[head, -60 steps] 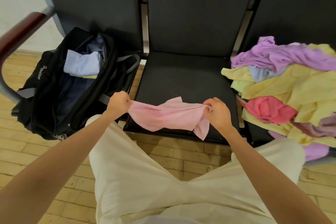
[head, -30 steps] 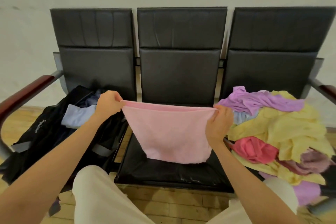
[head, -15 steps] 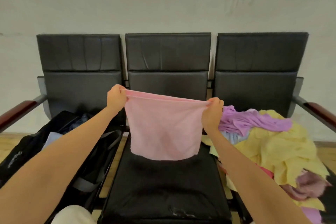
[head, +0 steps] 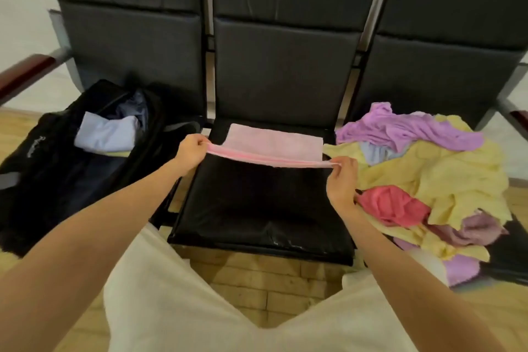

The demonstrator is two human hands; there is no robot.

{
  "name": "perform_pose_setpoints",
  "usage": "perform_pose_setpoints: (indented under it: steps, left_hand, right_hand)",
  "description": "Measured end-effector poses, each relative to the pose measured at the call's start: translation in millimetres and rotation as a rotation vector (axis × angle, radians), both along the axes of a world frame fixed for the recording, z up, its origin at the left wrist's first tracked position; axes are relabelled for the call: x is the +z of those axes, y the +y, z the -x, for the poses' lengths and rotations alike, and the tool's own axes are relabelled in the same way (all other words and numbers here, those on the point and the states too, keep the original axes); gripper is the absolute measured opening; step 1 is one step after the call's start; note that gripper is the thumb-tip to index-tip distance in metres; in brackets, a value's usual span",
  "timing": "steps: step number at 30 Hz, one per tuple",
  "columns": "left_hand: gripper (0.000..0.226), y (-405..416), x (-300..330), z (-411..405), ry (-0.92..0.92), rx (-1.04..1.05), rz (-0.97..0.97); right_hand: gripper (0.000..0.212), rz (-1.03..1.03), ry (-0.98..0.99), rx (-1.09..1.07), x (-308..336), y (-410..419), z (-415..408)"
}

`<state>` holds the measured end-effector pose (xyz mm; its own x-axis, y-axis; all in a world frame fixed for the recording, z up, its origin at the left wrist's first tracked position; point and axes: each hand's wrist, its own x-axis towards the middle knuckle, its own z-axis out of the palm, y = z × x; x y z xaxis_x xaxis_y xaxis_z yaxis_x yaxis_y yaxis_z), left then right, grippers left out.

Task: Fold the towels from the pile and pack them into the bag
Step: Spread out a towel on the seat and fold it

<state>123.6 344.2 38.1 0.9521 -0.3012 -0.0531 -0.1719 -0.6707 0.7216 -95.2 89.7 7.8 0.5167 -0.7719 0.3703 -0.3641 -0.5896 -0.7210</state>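
My left hand and right hand each pinch a near corner of the pink towel, its near edge stretched taut between them. Its far part lies flat on the middle seat of the bench. The open bag sits on the left seat, the pile on the right.

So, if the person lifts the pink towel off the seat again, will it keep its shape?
Probably not. The pink towel looks thin and floppy: its far part lies limp on the seat. Likely light too, since the left hand and right hand hold it by mere pinches.
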Motion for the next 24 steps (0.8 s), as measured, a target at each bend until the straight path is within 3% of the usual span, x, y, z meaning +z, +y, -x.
perform_pose_setpoints:
  steps: [3,7,13,16,18,20,22,24]
  left_hand:
    - [0.024,18,-47,23,0.140,-0.075,-0.152]
    - [0.021,47,-82,54,0.158,-0.346,-0.391]
    - [0.020,79,-95,71,0.012,-0.599,-0.676]
    - [0.018,69,-84,80,-0.122,-0.675,-1.036]
    - [0.014,51,-73,90,-0.096,-0.660,-1.216]
    - [0.009,33,-73,99,-0.075,-0.647,-1.158]
    - [0.029,13,-78,109,-0.041,-0.704,-0.880]
    - [0.044,-8,-78,126,0.120,-0.762,-0.539]
  right_hand:
    - [0.021,-0.143,0.253,0.070,-31,19,28]
    - [0.018,-0.220,0.458,0.134,-57,40,58]
    - [0.021,-0.293,0.378,0.096,-66,55,81]
    - [0.018,-0.343,0.334,0.114,-67,56,82]
    - [0.017,-0.362,0.298,0.150,-66,56,81]
    - [0.016,-0.365,0.280,0.202,-66,50,81]
    - [0.017,-0.366,0.288,0.261,-65,42,80]
    - [0.019,-0.405,0.283,0.296,-62,35,79]
